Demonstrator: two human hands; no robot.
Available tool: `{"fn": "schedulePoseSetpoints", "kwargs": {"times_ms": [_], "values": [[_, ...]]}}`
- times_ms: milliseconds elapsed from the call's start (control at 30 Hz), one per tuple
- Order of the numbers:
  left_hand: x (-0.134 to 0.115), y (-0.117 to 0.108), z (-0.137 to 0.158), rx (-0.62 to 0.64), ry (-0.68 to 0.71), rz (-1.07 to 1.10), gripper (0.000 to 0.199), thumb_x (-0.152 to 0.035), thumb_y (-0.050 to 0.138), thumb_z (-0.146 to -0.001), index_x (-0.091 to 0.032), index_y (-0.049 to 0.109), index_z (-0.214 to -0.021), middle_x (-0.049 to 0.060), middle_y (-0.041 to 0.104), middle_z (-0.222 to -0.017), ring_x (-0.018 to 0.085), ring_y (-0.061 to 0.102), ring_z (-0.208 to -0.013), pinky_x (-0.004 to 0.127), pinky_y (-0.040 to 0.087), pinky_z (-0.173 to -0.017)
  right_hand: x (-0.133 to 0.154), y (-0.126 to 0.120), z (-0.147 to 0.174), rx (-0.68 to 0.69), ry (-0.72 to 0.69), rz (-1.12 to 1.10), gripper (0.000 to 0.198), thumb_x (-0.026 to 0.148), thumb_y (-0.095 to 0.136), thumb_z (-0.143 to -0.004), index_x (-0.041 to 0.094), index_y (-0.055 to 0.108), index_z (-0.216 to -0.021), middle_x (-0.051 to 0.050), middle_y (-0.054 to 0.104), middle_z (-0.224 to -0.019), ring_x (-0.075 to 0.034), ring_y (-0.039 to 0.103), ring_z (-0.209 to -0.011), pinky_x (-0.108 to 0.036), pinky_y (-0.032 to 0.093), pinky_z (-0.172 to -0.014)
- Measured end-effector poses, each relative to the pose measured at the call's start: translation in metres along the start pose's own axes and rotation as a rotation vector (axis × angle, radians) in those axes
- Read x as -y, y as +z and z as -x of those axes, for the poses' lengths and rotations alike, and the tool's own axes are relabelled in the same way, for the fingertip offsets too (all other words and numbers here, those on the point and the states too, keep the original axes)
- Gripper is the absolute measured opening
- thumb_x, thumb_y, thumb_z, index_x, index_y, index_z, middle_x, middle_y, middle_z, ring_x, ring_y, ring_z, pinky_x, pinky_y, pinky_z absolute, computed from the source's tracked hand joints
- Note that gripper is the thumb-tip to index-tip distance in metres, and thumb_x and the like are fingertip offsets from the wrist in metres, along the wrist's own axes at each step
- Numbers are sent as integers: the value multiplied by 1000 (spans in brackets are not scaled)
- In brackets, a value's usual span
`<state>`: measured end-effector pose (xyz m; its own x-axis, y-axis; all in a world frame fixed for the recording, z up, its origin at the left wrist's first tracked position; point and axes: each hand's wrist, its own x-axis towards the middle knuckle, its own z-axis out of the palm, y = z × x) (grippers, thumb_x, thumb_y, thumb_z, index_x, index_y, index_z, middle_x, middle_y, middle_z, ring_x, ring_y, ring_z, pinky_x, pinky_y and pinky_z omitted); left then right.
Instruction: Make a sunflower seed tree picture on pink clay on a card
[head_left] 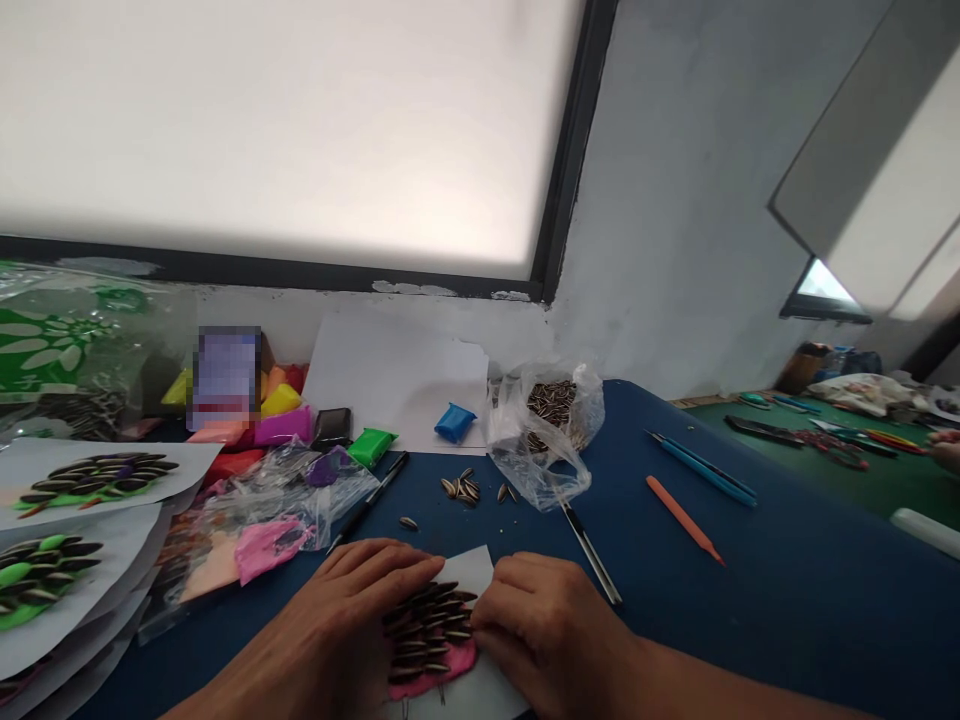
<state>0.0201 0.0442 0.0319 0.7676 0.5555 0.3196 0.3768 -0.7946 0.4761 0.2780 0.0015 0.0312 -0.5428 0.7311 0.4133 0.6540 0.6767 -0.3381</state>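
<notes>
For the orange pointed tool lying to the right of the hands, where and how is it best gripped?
Probably at mid-shaft: the orange pointed tool is slim and lies flat, so the right hand, the nearer one, could come from above and pinch across its long sides. That avoids the tapered tip, and the slender blue tool lies apart from it.

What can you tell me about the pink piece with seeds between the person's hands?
The pink piece looks like soft clay, shaped into a low mound. Dark, pale-striped seeds overlap in rows over much of it, leaving bare pink along the lower edge. It lies on white paper, with thin dark lines just below it. The left hand covers part of its left side; the right hand, fingers bent, is at its right edge, though what those fingertips grip is hidden.
</notes>
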Motion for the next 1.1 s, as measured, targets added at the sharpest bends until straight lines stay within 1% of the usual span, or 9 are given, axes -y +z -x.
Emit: {"fn": "schedulePoseSetpoints", "kwargs": {"times_ms": [100, 167, 367, 533, 833, 900, 967, 1033, 1100], "values": [[-1, 0, -2, 13, -5, 8, 79, -56, 81, -76, -36, 49, -145, 4, 62, -139, 34, 57, -125, 43, 47, -102, 3, -4, 1, -51, 10, -20, 8, 8, 61, -84, 16, 63, -84, -3, 64, -76, -15, 56, -66, -26, 38, -60], [-2, -1, -5, 22, -9, 10, 79, -56, 81, -75, -35, 50, -144, 4, 63, -139, 34, 57, -124, 42, 47, -103, 5, -7, 1, -70, -10, -34, 8, 10, 60, -85, 17, 63, -82, -3, 63, -76, -15, 56, -67, -26, 38, -60], [-2, 2, -5, -12, 0, 39, 78, -56, 80, -77, -36, 48, -145, 3, 62, -139, 32, 57, -124, 40, 46, -103, 6, -5, -3, -78, -78, 11, 13, 14, 62, -89, 17, 63, -77, -3, 63, -75, -15, 56, -67, -26, 38, -61], [2, 7, -3, -11, -15, 50, 76, -65, 74, -79, -35, 49, -145, 6, 62, -138, 34, 57, -122, 45, 46, -102, 4, 1, -5, -79, -66, 30, 13, 11, 63, -87, 17, 62, -76, -3, 63, -75, -15, 56, -68, -26, 39, -61], [2, 7, -3, -22, -14, 33, 78, -65, 75, -78, -36, 49, -145, 5, 62, -138, 33, 57, -123, 44, 45, -103, 5, 2, -6, -56, -51, 10, 12, 9, 61, -84, 17, 59, -75, -4, 63, -76, -16, 56, -68, -26, 39, -62], [1, 6, -3, -11, -13, 26, 79, -63, 78, -76, -35, 48, -145, 4, 62, -139, 33, 57, -124, 44, 45, -104, 5, 2, -7, -54, -37, 2, 11, 8, 61, -83, 17, 59, -76, -4, 64, -76, -16, 57, -68, -26, 39, -62], [-1, 3, -4, 4, -6, 23, 80, -54, 82, -75, -35, 48, -145, 3, 62, -139, 33, 56, -124, 43, 45, -104, 6, 3, -7, -53, -14, -17, 11, 7, 61, -81, 17, 59, -78, -4, 64, -76, -16, 57, -68, -26, 39, -62], [-4, 0, -5, 17, -2, 25, 79, -43, 83, -74, -34, 48, -144, 2, 62, -139, 31, 57, -124, 42, 46, -104, 8, 1, -7, -51, 30, -63, 12, 7, 63, -78, 18, 58, -80, -2, 64, -75, -15, 56, -66, -26, 38, -60], [-6, -1, -6, 11, -2, 25, 73, -36, 79, -76, -32, 49, -143, 3, 63, -138, 31, 57, -123, 42, 46, -104, 8, -4, -9, -31, 104, -122, 13, 8, 66, -76, 18, 58, -81, 0, 62, -73, -14, 54, -62, -24, 37, -58]]}}
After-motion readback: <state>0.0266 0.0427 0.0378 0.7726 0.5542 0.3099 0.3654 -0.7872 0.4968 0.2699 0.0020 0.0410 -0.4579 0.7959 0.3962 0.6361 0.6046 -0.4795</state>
